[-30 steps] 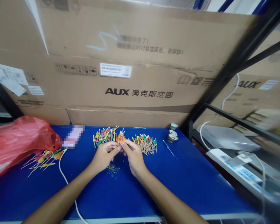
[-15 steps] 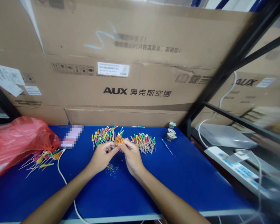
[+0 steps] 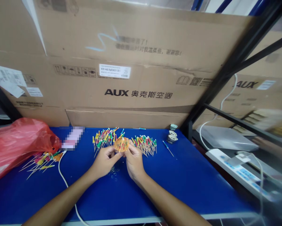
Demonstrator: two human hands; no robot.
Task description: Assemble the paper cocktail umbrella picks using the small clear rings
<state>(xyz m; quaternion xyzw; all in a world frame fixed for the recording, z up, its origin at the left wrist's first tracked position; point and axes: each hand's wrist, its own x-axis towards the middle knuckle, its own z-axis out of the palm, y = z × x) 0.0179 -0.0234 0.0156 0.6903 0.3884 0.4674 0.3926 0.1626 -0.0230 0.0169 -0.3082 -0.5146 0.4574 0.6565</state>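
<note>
An orange paper cocktail umbrella (image 3: 121, 144) with a floral print is spread open between my two hands. My left hand (image 3: 105, 159) pinches it from the left, and my right hand (image 3: 134, 158) grips its right side. The umbrella's stick is hidden by my fingers. Behind my left hand lies a bunch of folded cocktail umbrellas (image 3: 104, 136). Another bunch of folded umbrellas (image 3: 145, 144) rests just past my right hand, sticks toward me. Small clear rings (image 3: 113, 172) are scattered on the blue tabletop below my hands.
A red plastic bag (image 3: 20, 144) sits at the left, with more umbrellas (image 3: 40, 161) beside it. A phone (image 3: 72, 138) trails a white cable (image 3: 66, 183). Single blue umbrella (image 3: 165, 145) and small containers (image 3: 172, 136) lie right. A cardboard wall (image 3: 138, 110) stands behind; a power strip (image 3: 237, 171) is right.
The orange cocktail umbrella, partly folded half a second ago, is now spread wide with its printed top showing. My hands have stayed in nearly the same place.
</note>
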